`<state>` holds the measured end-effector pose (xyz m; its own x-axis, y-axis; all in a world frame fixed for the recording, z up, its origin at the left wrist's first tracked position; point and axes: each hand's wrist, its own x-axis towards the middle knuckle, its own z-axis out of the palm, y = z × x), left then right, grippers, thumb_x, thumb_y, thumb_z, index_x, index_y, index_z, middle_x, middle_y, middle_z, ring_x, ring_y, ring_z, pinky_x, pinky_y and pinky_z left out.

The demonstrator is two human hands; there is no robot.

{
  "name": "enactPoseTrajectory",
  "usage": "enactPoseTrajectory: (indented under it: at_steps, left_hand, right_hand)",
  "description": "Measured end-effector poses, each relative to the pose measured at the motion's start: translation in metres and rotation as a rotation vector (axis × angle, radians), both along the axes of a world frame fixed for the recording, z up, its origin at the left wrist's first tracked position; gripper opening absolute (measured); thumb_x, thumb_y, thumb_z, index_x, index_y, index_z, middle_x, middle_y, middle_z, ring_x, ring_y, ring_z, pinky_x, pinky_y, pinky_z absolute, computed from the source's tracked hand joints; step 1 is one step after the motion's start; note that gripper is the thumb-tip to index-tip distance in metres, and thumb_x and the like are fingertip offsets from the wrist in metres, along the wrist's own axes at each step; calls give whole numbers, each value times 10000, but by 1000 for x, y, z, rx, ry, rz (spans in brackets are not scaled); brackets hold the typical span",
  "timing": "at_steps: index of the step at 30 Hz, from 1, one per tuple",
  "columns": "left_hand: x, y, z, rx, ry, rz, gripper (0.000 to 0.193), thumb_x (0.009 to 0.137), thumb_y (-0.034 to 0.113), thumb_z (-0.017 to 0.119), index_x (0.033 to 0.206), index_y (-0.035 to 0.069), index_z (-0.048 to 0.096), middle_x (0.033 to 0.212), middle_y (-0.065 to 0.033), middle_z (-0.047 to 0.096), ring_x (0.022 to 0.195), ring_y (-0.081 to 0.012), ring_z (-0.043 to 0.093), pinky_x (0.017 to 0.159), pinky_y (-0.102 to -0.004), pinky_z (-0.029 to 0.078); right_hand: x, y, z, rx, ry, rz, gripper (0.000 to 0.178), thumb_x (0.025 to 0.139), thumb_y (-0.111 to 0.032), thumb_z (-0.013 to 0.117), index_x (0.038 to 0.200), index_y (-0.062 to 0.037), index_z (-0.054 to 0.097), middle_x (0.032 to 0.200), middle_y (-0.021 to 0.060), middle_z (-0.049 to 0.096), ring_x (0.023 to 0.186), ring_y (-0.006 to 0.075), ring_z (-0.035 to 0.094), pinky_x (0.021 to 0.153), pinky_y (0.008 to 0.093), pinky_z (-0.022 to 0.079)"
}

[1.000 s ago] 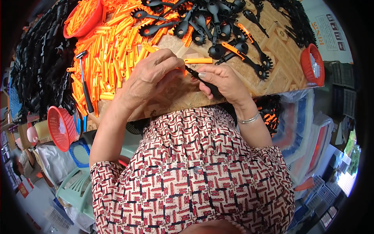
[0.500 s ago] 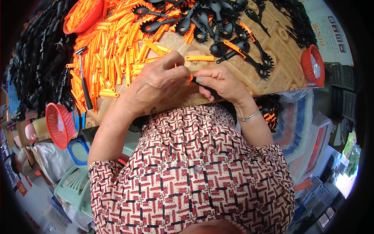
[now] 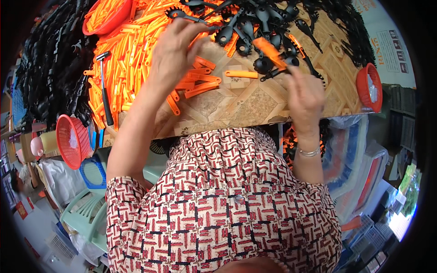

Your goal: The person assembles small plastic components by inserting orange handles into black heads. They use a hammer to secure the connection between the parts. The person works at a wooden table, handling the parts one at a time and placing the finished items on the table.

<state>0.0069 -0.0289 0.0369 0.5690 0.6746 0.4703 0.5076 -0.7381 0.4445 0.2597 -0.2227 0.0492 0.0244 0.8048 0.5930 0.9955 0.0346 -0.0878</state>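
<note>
My left hand (image 3: 175, 57) reaches over the far side of the table, its thumb and fingers apart. Its fingertips are close to the handle of a black toothed pasta spoon (image 3: 175, 13); contact is unclear. At the right, my right hand (image 3: 307, 93), smeared by motion, has its fingers closed at the near end of an orange-handled utensil (image 3: 269, 51). The utensil's black part is mostly hidden by the hand. Beneath and beyond lie several black spoons (image 3: 261, 16) and another orange-handled utensil (image 3: 295, 44). A single loose orange handle (image 3: 241, 74) lies between my hands.
A large heap of orange handles (image 3: 132, 59) covers the left of the table (image 3: 218, 107), with a hammer (image 3: 105, 91) on it. Black utensils (image 3: 50, 68) pile at the far left. Red baskets (image 3: 73, 141) stand at the left and right (image 3: 369, 86); a red bowl (image 3: 107, 18) holds orange handles.
My hands have parted from near the table's front edge. The left moved up and away to the black spoons; the right moved right, carrying the orange-handled utensil. Orange handles formerly behind my left hand now show.
</note>
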Motion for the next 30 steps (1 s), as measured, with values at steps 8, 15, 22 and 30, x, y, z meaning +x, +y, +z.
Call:
enactPoseTrajectory:
  at_steps: [8, 15, 22, 30]
  left_hand:
    - [0, 32, -22, 211, 257, 172, 266, 899, 295, 756, 1110, 133, 743, 1074, -62, 667, 1035, -310, 603, 863, -424, 507]
    - [6, -64, 4, -847, -96, -222, 273, 998, 194, 701, 1210, 22, 713, 1020, -22, 732, 947, -92, 647, 862, -275, 530]
    - [4, -23, -5, 90, 93, 82, 182, 977, 244, 682, 1083, 106, 737, 894, -119, 663, 833, -319, 673, 728, -440, 546]
    - [-1, 47, -20, 233, 345, -214, 252, 853, 92, 727, 1088, 184, 740, 1162, -12, 613, 1137, -267, 558, 927, -394, 526]
  right_hand:
    - [27, 12, -19, 89, -71, -285, 244, 910, -192, 747, 1122, -73, 724, 1095, 80, 679, 1067, 259, 618, 922, 394, 452]
    - [-53, 28, -27, -97, 1056, 361, 165, 940, -94, 728, 1053, 26, 732, 1074, 98, 721, 964, 174, 672, 839, 300, 533]
    - [-57, 31, -33, -125, 1900, 344, 228, 1066, -152, 531, 994, 21, 662, 1056, 150, 744, 901, 175, 738, 764, 281, 601]
    - [-49, 19, -48, -443, 1760, 322, 205, 1050, -138, 554, 1061, 31, 668, 933, 166, 742, 717, 198, 731, 704, 295, 600]
